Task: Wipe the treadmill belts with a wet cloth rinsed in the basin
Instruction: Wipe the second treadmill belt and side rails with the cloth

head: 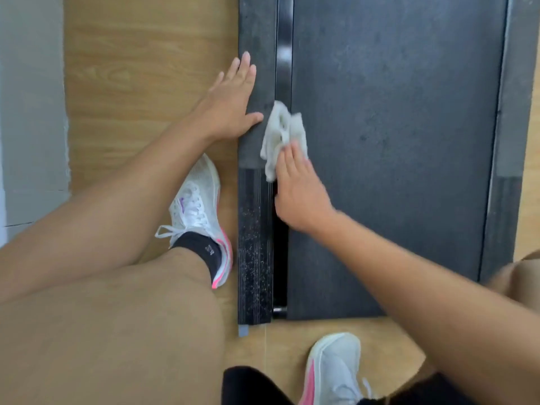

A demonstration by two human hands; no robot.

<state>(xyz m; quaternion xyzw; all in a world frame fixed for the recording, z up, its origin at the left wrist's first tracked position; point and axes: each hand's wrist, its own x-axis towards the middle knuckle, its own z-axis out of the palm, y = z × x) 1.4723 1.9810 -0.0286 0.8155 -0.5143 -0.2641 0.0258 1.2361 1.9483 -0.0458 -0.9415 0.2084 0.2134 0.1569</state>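
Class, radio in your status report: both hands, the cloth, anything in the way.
Left hand flat on side rail. Right hand pressing cloth at edge of belt. No obstacle seen on belt.

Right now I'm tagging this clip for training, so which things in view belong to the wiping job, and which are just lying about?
Job: cloth, treadmill belt, side rail, right hand pressing the cloth, left hand flat on the rail.
Just there: wooden floor, white-and-pink shoes, grey wall.
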